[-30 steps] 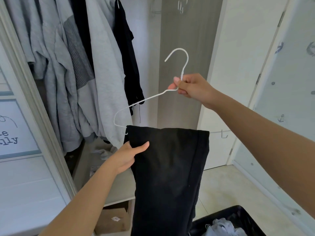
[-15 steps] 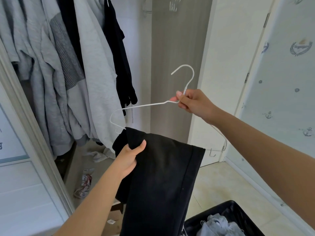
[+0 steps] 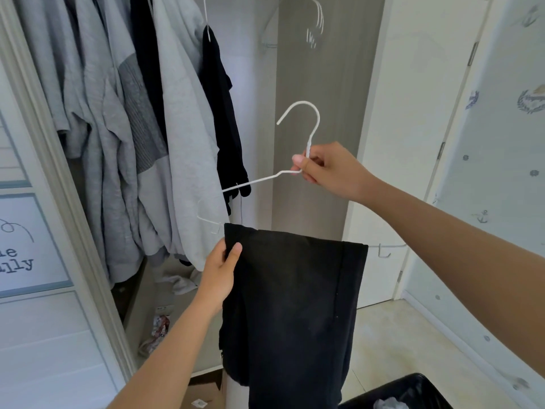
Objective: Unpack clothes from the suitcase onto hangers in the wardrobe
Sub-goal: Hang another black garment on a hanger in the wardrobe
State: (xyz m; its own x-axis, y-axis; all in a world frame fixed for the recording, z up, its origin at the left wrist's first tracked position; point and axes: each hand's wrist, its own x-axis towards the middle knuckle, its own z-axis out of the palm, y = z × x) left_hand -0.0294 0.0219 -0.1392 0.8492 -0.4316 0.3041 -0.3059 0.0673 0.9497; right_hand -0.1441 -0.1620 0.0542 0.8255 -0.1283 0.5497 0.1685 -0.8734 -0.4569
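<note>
The right hand (image 3: 327, 169) pinched the neck of a white wire hanger (image 3: 259, 180) between thumb and curled fingers, holding it in mid-air with its hook pointing up, in front of the wardrobe's (image 3: 312, 84) grey side panel. A folded black garment (image 3: 295, 305) was draped over the hanger's lower bar and hung straight down. The left hand (image 3: 219, 273) gripped the garment's upper left corner, thumb on the front and fingers behind. To the left, inside the wardrobe, grey clothes (image 3: 182, 113) and a dark top (image 3: 221, 113) hung from the rail, with empty hangers (image 3: 315, 25) further right. The black suitcase (image 3: 413, 391) lay open on the floor at the near right, pale fabric showing inside.
</note>
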